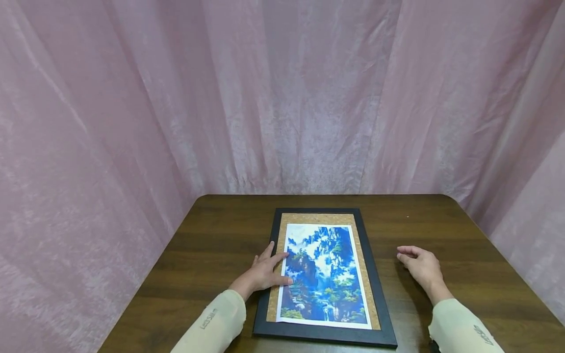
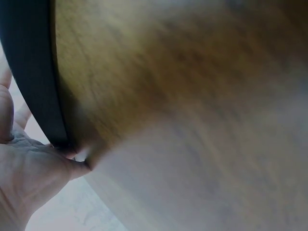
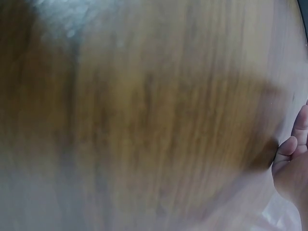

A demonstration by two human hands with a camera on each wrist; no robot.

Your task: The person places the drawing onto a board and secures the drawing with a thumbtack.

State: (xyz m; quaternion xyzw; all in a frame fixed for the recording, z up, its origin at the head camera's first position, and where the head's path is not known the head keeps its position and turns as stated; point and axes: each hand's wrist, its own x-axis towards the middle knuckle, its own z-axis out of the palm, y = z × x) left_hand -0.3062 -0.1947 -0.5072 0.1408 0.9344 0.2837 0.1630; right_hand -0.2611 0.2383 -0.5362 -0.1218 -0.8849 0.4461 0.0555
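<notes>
On the table lies a black picture frame [image 1: 375, 289] with a cork board [image 1: 318, 218] inside it. A printed sheet [image 1: 324, 274] of a blue mountain landscape with waterfalls and trees rests on the cork, cork showing around it. My left hand [image 1: 266, 273] is spread across the frame's left side, thumb and a finger reaching onto the sheet's left edge. In the left wrist view, that hand [image 2: 33, 168] is at the black frame's edge. To the right of the frame, apart from it, my right hand [image 1: 421, 267] is over the table, fingers loosely bent and holding nothing visible.
The brown wooden table [image 1: 212, 235] has rounded far corners. Pink curtains [image 1: 309, 98] hang behind it and along both sides. A tiny pale speck [image 1: 407, 216] lies on the table at the far right.
</notes>
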